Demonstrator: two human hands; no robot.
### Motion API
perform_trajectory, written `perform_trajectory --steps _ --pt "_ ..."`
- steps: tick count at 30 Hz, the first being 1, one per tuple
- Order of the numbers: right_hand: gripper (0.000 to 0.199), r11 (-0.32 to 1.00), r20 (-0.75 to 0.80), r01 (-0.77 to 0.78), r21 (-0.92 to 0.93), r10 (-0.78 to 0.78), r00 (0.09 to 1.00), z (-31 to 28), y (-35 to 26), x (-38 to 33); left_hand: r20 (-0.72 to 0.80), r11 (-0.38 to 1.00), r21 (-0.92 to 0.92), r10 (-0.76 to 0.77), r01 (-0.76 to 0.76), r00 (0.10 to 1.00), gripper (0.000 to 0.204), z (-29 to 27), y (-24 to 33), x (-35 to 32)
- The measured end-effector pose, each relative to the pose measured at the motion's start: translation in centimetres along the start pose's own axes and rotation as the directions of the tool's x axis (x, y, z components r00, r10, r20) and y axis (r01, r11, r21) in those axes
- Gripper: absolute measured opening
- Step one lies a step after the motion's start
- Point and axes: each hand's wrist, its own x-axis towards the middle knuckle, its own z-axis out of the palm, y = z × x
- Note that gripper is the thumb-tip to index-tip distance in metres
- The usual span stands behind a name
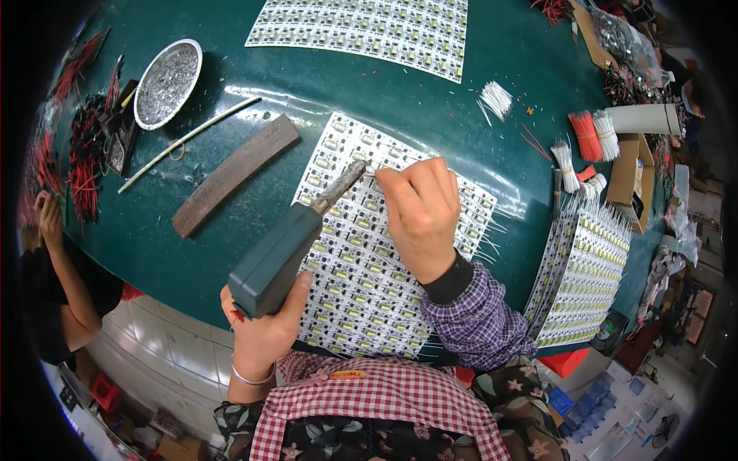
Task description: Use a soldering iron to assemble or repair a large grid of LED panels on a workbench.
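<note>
My left hand (265,326) is wrapped round a soldering gun (277,261) with a boxy dark green body. Its grey metal barrel points up and right, and the tip touches or hovers just over a sheet of circuit boards (346,253). The sheet is white with rows of small yellow and black parts, and lies on the table before me. Beside the tip, my right hand (423,215) pinches what looks like a thin white wire (373,166), its end mostly hidden by the fingers. Several fine white wires stick out past the sheet's right edge.
A brown curved bar (234,175), a pale stick (188,142) and a metal bowl of grey bits (168,83) lie left. Another board sheet (361,31) is at the back. Right are white wires (496,100), stacked wired sheets (584,269) and a cardboard box (632,180). A co-worker's hand (50,219) is far left.
</note>
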Motion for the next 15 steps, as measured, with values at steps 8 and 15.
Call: perform_trajectory --steps 8,15 --pt "0.019 1.000 0.014 0.004 0.004 -0.004 1.000 0.0 0.1 -0.1 -0.049 0.985 -0.074 -0.159 0.156 0.986 0.035 -0.9 -0.6 -1.9" --pt "0.019 1.000 0.009 -0.004 0.007 0.004 1.000 -0.1 -0.1 -0.1 -0.133 1.000 -0.019 0.000 -0.002 0.991 0.026 0.0 -0.2 -1.1"
